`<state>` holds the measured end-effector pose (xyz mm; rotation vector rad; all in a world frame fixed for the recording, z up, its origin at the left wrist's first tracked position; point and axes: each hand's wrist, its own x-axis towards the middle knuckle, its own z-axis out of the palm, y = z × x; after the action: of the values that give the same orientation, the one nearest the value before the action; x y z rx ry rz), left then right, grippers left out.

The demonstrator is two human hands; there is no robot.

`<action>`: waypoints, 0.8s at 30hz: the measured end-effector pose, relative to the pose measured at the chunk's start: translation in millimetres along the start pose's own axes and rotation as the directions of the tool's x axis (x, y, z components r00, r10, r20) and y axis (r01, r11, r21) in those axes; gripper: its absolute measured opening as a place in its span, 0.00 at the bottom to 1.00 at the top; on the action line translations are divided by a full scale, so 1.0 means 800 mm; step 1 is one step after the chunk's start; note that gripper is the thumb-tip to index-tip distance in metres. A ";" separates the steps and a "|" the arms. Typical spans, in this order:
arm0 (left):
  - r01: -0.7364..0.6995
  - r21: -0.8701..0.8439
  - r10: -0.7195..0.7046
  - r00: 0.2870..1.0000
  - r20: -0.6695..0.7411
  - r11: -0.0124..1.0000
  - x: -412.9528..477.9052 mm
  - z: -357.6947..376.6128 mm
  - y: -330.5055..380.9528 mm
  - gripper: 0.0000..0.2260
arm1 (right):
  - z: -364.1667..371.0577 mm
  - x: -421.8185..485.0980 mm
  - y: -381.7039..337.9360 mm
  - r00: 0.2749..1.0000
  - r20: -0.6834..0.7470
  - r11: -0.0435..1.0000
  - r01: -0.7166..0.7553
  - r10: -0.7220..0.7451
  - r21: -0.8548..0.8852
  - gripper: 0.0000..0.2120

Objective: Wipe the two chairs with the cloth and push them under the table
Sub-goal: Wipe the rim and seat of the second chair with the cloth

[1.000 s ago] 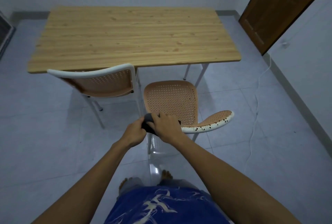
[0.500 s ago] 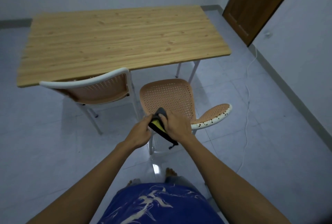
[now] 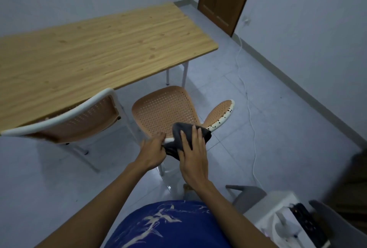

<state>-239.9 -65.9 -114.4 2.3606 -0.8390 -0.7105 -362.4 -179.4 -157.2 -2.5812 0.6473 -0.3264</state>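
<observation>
Two chairs [image 3: 164, 111], one cloth [image 3: 178, 133] — one table [image 3: 99, 55]

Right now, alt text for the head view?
A dark cloth sits at the near edge of an orange chair seat: the left hand grips it, the right hand lies flat on it. A second chair stands left, at the wooden table.

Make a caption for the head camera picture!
Left hand grips a dark cloth, right hand presses it on the speckled chair, beside another chair at the table.
</observation>
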 end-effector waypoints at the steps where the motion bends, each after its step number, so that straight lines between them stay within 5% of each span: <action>1: -0.018 0.011 0.018 1.000 0.005 1.000 0.002 0.000 0.000 0.10 | 0.003 -0.003 -0.004 0.999 -0.024 0.999 -0.033 0.033 0.001 0.31; 4: -0.069 0.015 0.069 0.997 0.018 0.997 0.004 0.000 -0.002 0.08 | 0.007 -0.010 -0.016 0.992 -0.058 0.994 -0.106 0.108 0.032 0.30; 9: -0.115 0.014 0.114 0.992 0.059 0.993 0.007 0.010 -0.018 0.05 | 0.002 0.009 -0.046 0.909 0.017 0.834 -0.389 0.416 0.391 0.30; 13: -0.086 0.081 0.075 0.988 0.134 0.993 0.004 0.009 -0.023 0.20 | -0.004 0.046 -0.058 0.804 0.038 0.667 -0.519 0.594 0.535 0.31; 18: -0.085 0.092 0.072 0.988 0.137 0.992 0.001 0.015 -0.026 0.26 | -0.011 0.061 -0.060 0.716 0.003 0.580 -0.567 0.698 0.585 0.33; 24: -0.135 0.111 0.127 0.989 0.082 0.985 0.006 0.025 -0.035 0.29 | -0.008 0.062 -0.079 0.613 0.131 0.421 -0.667 0.779 0.615 0.38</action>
<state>-237.8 -56.7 -147.4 2.3660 -1.0846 -0.7171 -297.1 -156.7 -114.9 -1.4378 1.3960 -0.3797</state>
